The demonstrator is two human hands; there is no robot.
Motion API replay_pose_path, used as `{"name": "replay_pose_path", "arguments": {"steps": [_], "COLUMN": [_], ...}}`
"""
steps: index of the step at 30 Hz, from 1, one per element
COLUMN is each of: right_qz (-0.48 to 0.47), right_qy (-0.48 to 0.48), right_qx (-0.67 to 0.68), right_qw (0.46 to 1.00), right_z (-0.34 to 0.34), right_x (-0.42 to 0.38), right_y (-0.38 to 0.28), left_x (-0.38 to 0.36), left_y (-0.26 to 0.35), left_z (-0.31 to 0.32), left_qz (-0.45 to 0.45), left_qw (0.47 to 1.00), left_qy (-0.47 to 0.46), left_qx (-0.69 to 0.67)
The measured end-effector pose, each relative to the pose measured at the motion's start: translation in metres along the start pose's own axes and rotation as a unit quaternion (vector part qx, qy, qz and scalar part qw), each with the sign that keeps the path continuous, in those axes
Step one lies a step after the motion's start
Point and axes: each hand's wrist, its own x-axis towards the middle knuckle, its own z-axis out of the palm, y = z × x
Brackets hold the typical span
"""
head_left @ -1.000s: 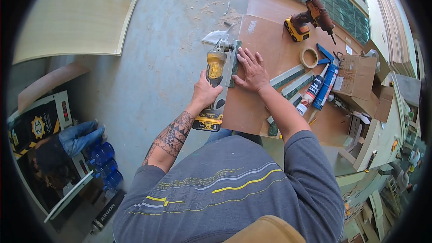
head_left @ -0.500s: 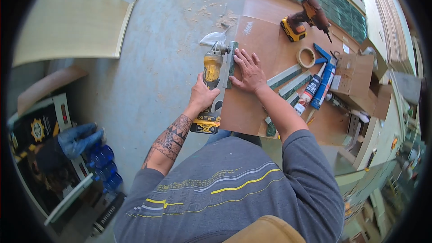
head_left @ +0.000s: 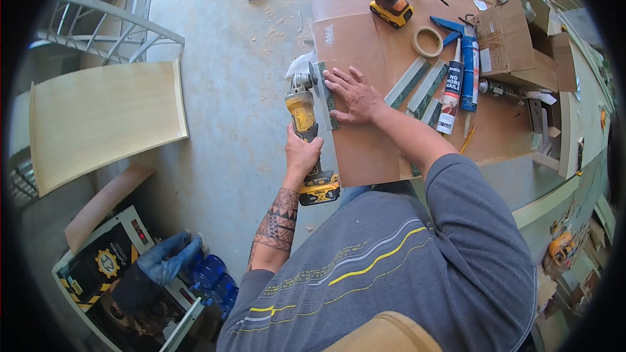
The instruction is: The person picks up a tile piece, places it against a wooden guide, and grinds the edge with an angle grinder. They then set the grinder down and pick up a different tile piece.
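Holding the grinder (head_left: 302, 115) fore-and-aft, left hand (head_left: 303, 154) points its disc end (head_left: 307, 78) forward.

The left hand (head_left: 304, 152) is closed in a grip, thumb on its inner side, just outside the left edge of the desk (head_left: 366, 146), its tattooed forearm (head_left: 278, 221) reaching forward. The right hand (head_left: 355, 98) lies palm down near that edge, fingers extended and slightly spread, thumb angled out toward the left hand. Its bare forearm (head_left: 414, 135) slants inward across the desk from a short grey sleeve (head_left: 473, 195).
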Motion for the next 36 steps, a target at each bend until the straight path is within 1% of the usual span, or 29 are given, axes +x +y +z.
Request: {"name": "replay_pose_path", "arguments": {"steps": [2, 10, 13, 20, 22, 23, 25, 26, 28, 32, 36], "right_qz": [0.006, 0.004, 0.001, -0.010, 0.001, -0.010, -0.005, -0.016, -0.006, -0.012, -0.012], "right_qy": [0.001, -0.017, -0.011, -0.007, -0.013, -0.018, -0.008, -0.014, -0.016, -0.026, -0.018], "right_qx": [0.006, 0.004, 0.006, -0.001, -0.001, -0.002, -0.013, -0.014, -0.014, -0.020, -0.027], "right_qw": [1.000, 1.000, 1.000, 1.000, 1.000, 1.000, 1.000, 1.000, 1.000, 0.999, 0.999], "right_z": [0.002, 0.003, 0.004, 0.003, 0.001, 0.001, 0.002, 0.002, 0.002, 0.002, 0.004], "right_x": [-0.002, -0.001, -0.002, -0.001, 0.000, 0.000, 0.000, 0.000, 0.000, 0.000, 0.001], "right_y": [0.000, 0.001, 0.001, 0.001, 0.000, 0.000, 0.001, 0.002, 0.001, 0.001, 0.002], "left_x": [0.001, -0.003, -0.002, -0.006, -0.007, -0.008, -0.008, -0.009, -0.010, -0.012, -0.015], "left_y": [-0.005, -0.005, -0.008, -0.007, -0.006, -0.006, -0.006, -0.006, -0.008, -0.015, -0.009], "left_z": [0.000, 0.000, 0.001, 0.001, -0.001, -0.002, -0.003, -0.003, -0.003, -0.001, -0.003], "left_qz": [0.013, -0.011, 0.001, -0.012, -0.020, -0.023, -0.015, -0.020, -0.020, -0.016, -0.025], "left_qw": [1.000, 1.000, 1.000, 1.000, 1.000, 1.000, 1.000, 1.000, 0.999, 1.000, 0.999], "left_qy": [0.001, -0.010, -0.007, -0.005, -0.015, -0.007, -0.015, -0.007, -0.016, 0.001, -0.011], "left_qx": [0.000, -0.004, -0.004, -0.008, 0.006, -0.002, 0.022, 0.014, 0.024, 0.020, 0.020]}}
